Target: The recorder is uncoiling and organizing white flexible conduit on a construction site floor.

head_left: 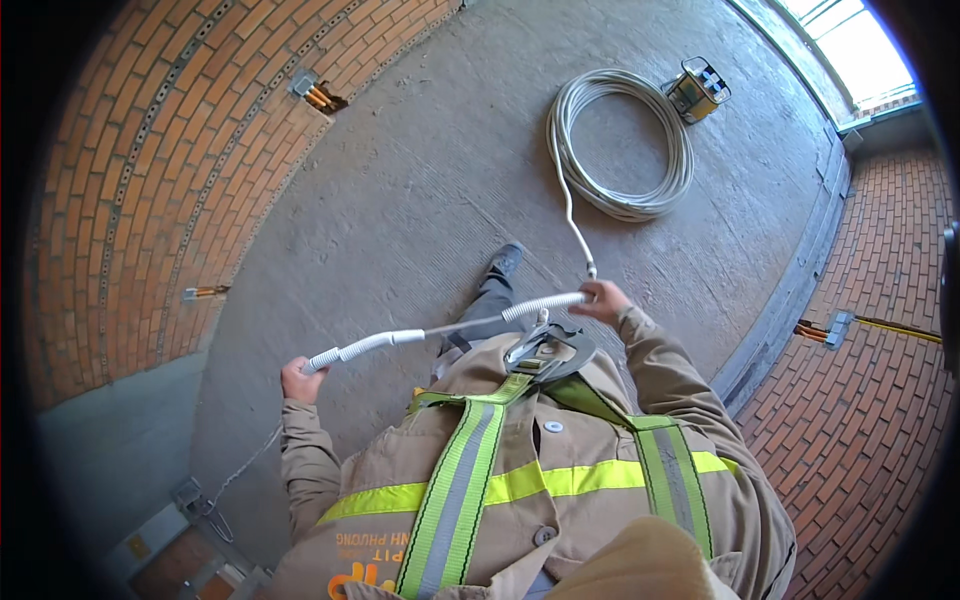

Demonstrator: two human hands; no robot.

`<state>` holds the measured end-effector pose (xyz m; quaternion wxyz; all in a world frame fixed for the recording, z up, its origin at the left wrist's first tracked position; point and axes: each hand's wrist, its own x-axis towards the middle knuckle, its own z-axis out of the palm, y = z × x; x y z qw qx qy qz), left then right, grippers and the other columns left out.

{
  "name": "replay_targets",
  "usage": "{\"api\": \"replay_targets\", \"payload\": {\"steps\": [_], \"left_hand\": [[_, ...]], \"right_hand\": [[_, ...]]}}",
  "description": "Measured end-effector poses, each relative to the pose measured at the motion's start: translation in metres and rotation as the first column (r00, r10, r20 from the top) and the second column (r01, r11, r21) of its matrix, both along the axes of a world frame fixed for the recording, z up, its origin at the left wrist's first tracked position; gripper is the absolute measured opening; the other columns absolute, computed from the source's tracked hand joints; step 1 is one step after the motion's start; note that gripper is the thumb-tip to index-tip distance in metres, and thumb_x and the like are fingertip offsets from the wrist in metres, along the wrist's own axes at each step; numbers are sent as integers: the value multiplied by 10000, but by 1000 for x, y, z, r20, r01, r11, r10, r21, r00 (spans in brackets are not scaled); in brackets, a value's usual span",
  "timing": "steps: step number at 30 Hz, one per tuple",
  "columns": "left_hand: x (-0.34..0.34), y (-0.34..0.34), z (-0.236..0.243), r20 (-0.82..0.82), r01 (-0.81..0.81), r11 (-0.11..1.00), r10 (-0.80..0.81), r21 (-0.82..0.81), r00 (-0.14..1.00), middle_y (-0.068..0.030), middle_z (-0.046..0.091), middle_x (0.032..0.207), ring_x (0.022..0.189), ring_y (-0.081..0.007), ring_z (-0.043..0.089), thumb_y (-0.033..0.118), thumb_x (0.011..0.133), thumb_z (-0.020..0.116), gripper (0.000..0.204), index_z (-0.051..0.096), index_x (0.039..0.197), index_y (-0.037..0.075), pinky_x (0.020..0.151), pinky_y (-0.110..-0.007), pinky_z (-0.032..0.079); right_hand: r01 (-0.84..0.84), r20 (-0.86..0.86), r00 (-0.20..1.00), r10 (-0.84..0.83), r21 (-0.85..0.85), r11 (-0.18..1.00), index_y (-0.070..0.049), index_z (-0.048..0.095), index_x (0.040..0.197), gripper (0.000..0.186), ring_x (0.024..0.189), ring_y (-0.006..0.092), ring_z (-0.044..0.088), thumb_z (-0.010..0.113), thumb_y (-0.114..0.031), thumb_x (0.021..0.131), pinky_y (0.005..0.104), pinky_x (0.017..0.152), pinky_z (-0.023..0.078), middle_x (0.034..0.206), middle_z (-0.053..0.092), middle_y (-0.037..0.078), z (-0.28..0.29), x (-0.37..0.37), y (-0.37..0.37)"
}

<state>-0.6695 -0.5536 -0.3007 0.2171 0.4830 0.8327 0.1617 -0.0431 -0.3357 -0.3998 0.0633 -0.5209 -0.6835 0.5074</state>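
Observation:
My left hand [300, 378] is closed round the left end of a white corrugated conduit piece [323, 358], which joins a smoother white tube [380, 340]. A thin bare line [462, 325] spans from that tube to a second corrugated conduit piece [540, 304]. My right hand [604, 303] grips the right end of that piece, beside a white cable [570, 220] that runs down from a large coil [620, 207]. The cable's path under my right hand is partly hidden. A harness with a metal fitting [545, 355] is on my chest.
A yellow-and-black tool or case [697, 92] stands beside the coil on the concrete floor [420, 150]. Brick walls [140, 200] with orange conduit stubs [320, 98] flank me. A rope [250, 465] lies at lower left. A bright opening [850, 50] is at top right.

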Motion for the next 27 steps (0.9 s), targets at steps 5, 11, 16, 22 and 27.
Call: {"api": "replay_targets", "payload": {"steps": [5, 11, 16, 22, 27], "left_hand": [[69, 147, 53, -32, 375, 923, -374, 82, 927, -146, 595, 632, 521, -269, 535, 152, 639, 862, 282, 602, 654, 44, 515, -390, 428], [157, 294, 53, 216, 591, 781, -624, 202, 751, -164, 636, 672, 610, -313, 645, 134, 679, 809, 201, 636, 690, 34, 556, -378, 487], [173, 349, 42, 428, 605, 769, -627, 205, 651, -143, 614, 623, 535, -211, 595, 124, 697, 815, 217, 621, 677, 28, 520, -352, 455], [221, 409, 46, 528, 648, 696, -692, 309, 492, -159, 639, 658, 586, -229, 649, 134, 697, 800, 177, 658, 709, 27, 549, -351, 489], [272, 452, 54, 476, 699, 510, -837, 502, 269, -155, 630, 648, 568, -228, 637, 104, 707, 777, 150, 647, 702, 29, 535, -346, 482]], "right_hand": [[85, -8, 996, -87, -153, 985, -25, 678, 978, 398, 792, 247, 640, 814, -297, 723, 356, 729, 493, 849, 673, 138, -81, -1, -31], [308, -15, 949, -314, -161, 938, -43, 674, 1034, 386, 892, 256, 664, 804, -238, 727, 348, 808, 498, 927, 691, 155, -44, -14, 21], [395, 158, 910, -382, -56, 917, -47, 665, 1071, 395, 901, 249, 659, 803, -206, 737, 349, 825, 497, 939, 690, 149, -12, 0, 61], [528, 95, 849, -520, -206, 824, -44, 651, 1106, 403, 916, 218, 649, 794, -206, 766, 345, 830, 495, 961, 691, 128, -26, 4, 48], [663, 100, 739, -666, -285, 692, -37, 647, 1096, 371, 912, 178, 631, 782, -203, 792, 330, 826, 492, 963, 690, 102, -23, -11, 36]]}}
